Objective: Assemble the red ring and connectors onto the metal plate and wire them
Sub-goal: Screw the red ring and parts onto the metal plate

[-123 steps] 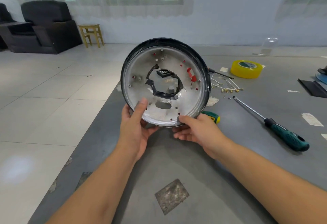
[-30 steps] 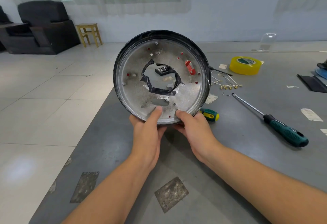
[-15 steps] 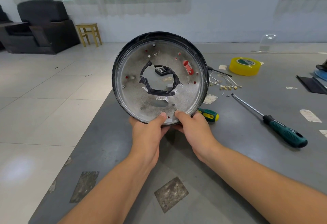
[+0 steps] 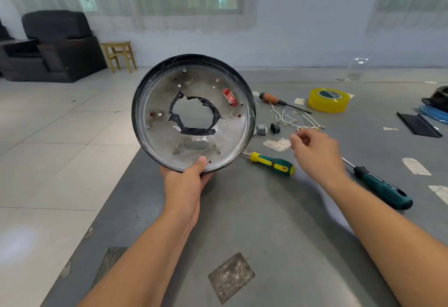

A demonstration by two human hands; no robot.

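Tabletop: a grey surface is seen, with old patches of tape stuck on it; tools and small parts are spread over its right side.
Metal plate: a round plate with a black rim and a large middle hole edged in black tape is held up on edge above the left part of the tabletop, its inner face turned to the camera.
Left hand: the grip is closed on the plate's lower rim, the thumb pressed on the inner face and the other fingers hidden behind.
Right hand: it is held above the tabletop, apart from the plate, with fingers loosely curled; nothing is seen in its grip.
Long screwdriver: laid on the tabletop, partly hidden under the right wrist.
Tape roll: a yellow roll is laid flat towards the far right.
Short screwdriver: a green and yellow handle is laid just beside the plate's lower right rim.
Wires: white leads with brass ends are scattered beyond the right hand.
Red piece: fixed on the plate's inner face, upper right.
Connectors: a grey one and a black one are set side by side, right of the plate.
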